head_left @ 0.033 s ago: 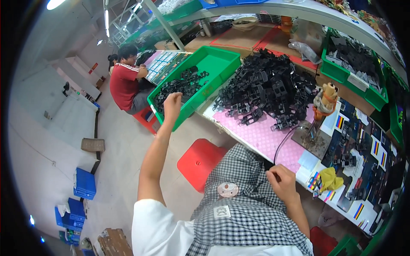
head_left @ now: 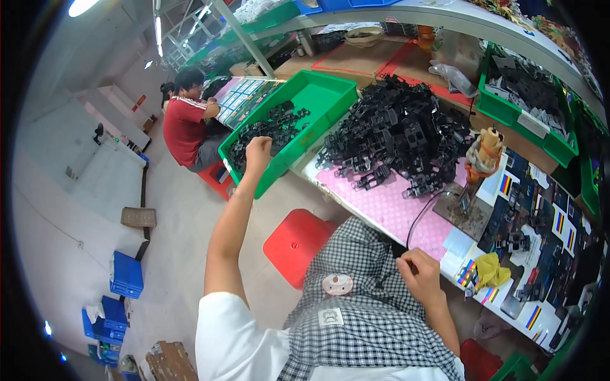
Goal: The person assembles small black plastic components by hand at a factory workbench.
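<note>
My left hand (head_left: 258, 154) is stretched out over the near side of a green tray (head_left: 327, 122), its fingers bent down and closed. Whatever they may hold is hidden. Beneath and beyond it, small black plastic parts (head_left: 286, 120) lie in the tray. My right hand (head_left: 420, 274) is curled into a loose fist by the table's front edge, next to my checked apron (head_left: 362, 305), with nothing visible in it. A large heap of black plastic parts (head_left: 400, 133) covers the pink mat (head_left: 381, 203) between the tray and a small metal fixture (head_left: 467, 206) with a wrapped handle.
A red stool (head_left: 295, 244) stands below the table. At right are a yellow cloth (head_left: 492, 270), more black parts and another green bin (head_left: 527, 117). A shelf (head_left: 406, 16) spans the back. A person in red (head_left: 184, 130) sits working at far left; blue crates (head_left: 127, 273) line the wall.
</note>
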The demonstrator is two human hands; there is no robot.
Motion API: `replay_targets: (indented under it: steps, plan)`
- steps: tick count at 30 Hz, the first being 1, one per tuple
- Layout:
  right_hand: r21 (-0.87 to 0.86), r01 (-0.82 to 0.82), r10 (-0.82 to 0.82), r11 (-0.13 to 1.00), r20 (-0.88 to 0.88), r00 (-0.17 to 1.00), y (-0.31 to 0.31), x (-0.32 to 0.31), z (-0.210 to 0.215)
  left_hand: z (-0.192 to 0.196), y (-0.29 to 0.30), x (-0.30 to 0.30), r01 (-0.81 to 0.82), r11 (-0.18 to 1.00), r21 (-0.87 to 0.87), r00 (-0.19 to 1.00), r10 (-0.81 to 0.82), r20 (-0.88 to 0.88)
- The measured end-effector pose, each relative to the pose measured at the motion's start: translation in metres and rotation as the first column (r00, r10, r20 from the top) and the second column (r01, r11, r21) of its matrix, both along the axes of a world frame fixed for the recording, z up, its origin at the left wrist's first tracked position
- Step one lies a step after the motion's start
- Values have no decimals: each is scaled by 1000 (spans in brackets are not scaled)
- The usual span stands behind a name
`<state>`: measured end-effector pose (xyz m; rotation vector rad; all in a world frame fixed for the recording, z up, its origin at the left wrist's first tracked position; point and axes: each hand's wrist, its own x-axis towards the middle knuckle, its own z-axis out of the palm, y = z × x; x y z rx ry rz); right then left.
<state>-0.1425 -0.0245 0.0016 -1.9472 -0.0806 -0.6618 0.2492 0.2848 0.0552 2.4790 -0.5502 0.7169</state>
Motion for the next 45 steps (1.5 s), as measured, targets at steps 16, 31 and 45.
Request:
replay_targets:
  steps: [16, 31, 45]
  plan:
    - [50, 111, -106, 993, -96, 990, -34, 20, -2, 22, 18, 91, -171, 949, -265, 873, 22, -487]
    - [-146, 222, -226, 964, -13, 974, 14, 51, 12, -3, -121, -181, 554, 651, -519, 492, -759, -426]
    - [411, 349, -183, 842, -391, 902, 24, 16, -15, -65, -156, -255, 58, 469, -881, -12, -883, -470]
